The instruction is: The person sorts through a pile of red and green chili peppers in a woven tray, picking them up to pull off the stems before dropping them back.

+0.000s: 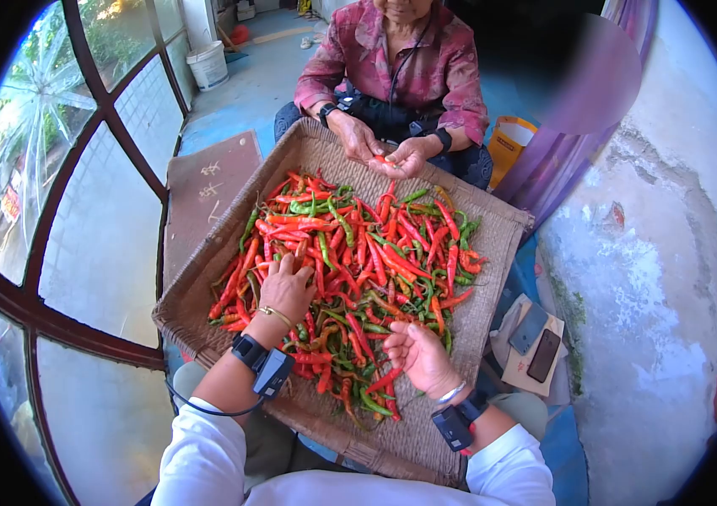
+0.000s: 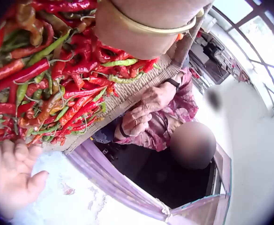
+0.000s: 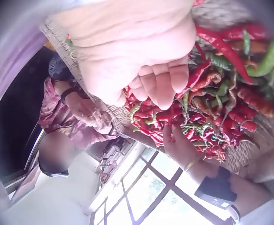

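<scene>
Red and green chili peppers point(image 1: 350, 270) lie heaped in a wide woven basket point(image 1: 194, 295). My left hand point(image 1: 288, 291), with a gold bangle at the wrist, reaches onto the left side of the heap, its fingertips at the peppers. The right wrist view shows the left hand point(image 3: 181, 147) with fingers extended against the pile. Over the near right part of the heap, my right hand point(image 1: 422, 361) is turned partly palm up, fingers loosely bent, with nothing in it. Its palm point(image 3: 132, 51) fills the top of the right wrist view.
Across the basket sits another person point(image 1: 401, 59), both hands close together around a small red piece over the far rim. Two phones point(image 1: 536, 341) lie at the right beside the wall. A window frame point(image 1: 105, 110) stands left; a white bucket point(image 1: 207, 66) is behind.
</scene>
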The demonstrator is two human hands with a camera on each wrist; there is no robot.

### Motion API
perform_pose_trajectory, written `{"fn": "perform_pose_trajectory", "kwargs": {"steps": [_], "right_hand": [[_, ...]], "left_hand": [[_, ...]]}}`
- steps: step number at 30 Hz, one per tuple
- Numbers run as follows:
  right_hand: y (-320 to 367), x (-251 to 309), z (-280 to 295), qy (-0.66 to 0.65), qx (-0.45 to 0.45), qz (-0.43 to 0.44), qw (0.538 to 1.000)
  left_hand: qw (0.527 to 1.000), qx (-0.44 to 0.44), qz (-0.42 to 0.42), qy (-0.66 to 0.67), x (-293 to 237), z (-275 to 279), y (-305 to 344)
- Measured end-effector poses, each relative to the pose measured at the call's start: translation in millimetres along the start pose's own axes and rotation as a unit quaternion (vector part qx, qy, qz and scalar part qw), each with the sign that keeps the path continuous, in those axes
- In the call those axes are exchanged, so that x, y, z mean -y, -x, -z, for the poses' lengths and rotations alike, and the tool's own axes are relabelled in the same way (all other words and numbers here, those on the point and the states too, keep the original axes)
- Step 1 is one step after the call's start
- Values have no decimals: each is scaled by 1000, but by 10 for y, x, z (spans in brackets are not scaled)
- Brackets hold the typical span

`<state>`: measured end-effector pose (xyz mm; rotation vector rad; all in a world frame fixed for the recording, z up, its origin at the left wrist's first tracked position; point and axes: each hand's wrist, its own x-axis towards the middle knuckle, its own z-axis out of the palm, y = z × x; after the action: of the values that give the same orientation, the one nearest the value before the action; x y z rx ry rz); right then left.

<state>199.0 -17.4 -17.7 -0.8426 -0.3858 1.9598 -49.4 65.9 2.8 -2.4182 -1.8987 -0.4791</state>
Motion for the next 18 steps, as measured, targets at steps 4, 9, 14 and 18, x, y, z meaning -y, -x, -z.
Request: {"fn": "perform_pose_trajectory", "kwargs": {"steps": [4, 9, 14, 18], "right_hand": [[-10, -84, 26, -6, -5, -28, 1000], [20, -72, 2, 15, 3, -26, 1000], [6, -83, 4, 27, 27, -23, 999], [28, -77, -29, 51, 38, -26, 998]], "left_hand": [[993, 93, 65, 43, 21, 7, -19], [990, 97, 42, 90, 77, -143, -28], [989, 66, -4, 132, -15, -63, -39], [963, -22, -99, 249, -293, 70, 21]]}}
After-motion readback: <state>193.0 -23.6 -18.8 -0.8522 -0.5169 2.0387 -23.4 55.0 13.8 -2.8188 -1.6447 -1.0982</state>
